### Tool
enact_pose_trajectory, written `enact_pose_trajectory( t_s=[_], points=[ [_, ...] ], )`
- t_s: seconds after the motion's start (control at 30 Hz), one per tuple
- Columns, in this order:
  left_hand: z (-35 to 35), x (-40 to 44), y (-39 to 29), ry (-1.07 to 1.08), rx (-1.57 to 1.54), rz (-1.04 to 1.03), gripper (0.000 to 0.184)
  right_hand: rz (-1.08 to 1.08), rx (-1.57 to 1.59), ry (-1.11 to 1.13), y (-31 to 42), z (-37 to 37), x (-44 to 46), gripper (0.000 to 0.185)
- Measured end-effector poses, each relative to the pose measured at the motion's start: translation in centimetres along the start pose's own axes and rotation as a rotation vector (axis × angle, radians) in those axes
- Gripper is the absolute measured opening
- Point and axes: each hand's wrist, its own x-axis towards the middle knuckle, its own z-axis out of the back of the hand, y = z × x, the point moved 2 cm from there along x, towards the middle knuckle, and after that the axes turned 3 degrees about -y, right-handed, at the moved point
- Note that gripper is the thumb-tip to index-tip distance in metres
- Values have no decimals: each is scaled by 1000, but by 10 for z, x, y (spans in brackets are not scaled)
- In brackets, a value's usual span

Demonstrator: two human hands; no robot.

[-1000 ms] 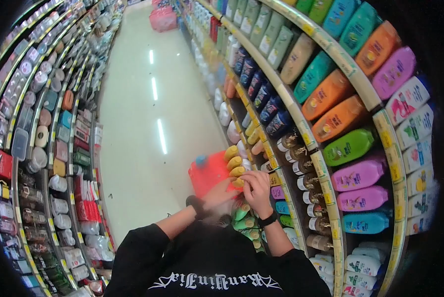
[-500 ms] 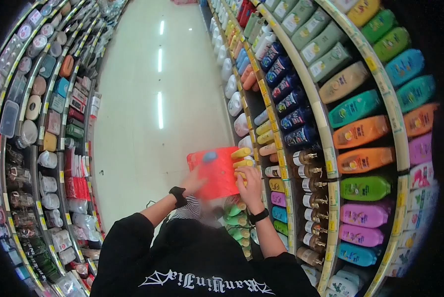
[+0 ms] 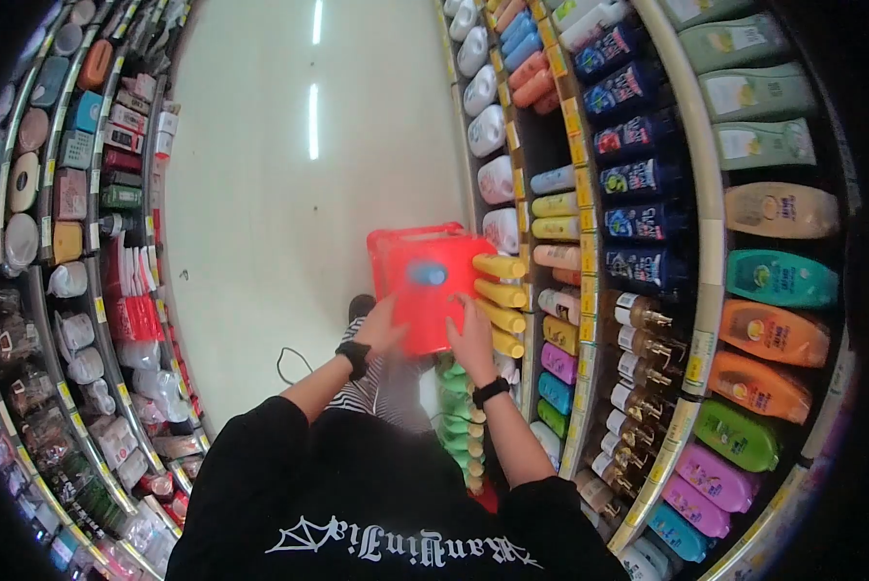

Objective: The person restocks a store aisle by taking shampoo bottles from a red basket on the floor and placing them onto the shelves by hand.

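Note:
A boxy red plastic thing (image 3: pixel 425 324) with a raised bar along its far side is in front of my legs. Whether it is a stool or a basket I cannot make out. Over its surface shows a small blue object (image 3: pixel 427 273), smeared by motion. My left hand (image 3: pixel 386 326) is at the near left of the red thing, its fingers blurred; whether it holds anything is unclear. At the near right edge, my right hand (image 3: pixel 468 339) has its fingers apart over the red surface. Yellow bottles (image 3: pixel 500 290) stand in a row just beyond the right hand.
Shelves of shampoo bottles (image 3: pixel 778 334) rise on my right, with pump bottles (image 3: pixel 638 353) lower down. Green bottles (image 3: pixel 459 416) stand beside my leg. The left shelves hold packaged goods (image 3: pixel 71 281). A pale floor (image 3: pixel 309 194) runs between, and a thin dark cord loop (image 3: pixel 294 363) is nearby.
The view has shifted, so the shelves sit differently. My right hand has moved from beside the yellow bottles to the red thing's near edge. The blue object has moved farther from me.

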Motion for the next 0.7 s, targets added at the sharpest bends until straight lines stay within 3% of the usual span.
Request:
enact_pose_trajectory(
  t_s=[0.03, 0.07, 0.13, 0.27, 0.33, 0.4, 0.5, 0.7],
  points=[
    [7, 10, -8, 4, -87, 5, 71, 4, -63, 19, 0, -5, 3, 51],
    [12, 20, -16, 6, -173, 11, 71, -13, -56, 37, -2, -12, 8, 51],
    [16, 35, -27, -85, -74, -48, 71, -148, -57, 60, -5, -27, 20, 60],
    [6, 65, -22, -121, 15, -133, 65, -187, 101, 71, -10, -46, 49, 65],
    [-5, 78, -14, -74, 94, -205, 59, -6, 94, 35, -11, -53, 56, 67],
    [-14, 83, -5, 12, 76, -179, 53, -60, 114, 35, -14, -59, 57, 65],
    [-26, 82, 6, 70, 44, -155, 59, -61, 105, 54, -19, -60, 56, 60],
    [-26, 69, 3, 30, 362, -299, 54, 17, -93, 146, -30, -63, 40, 47]
  ],
)
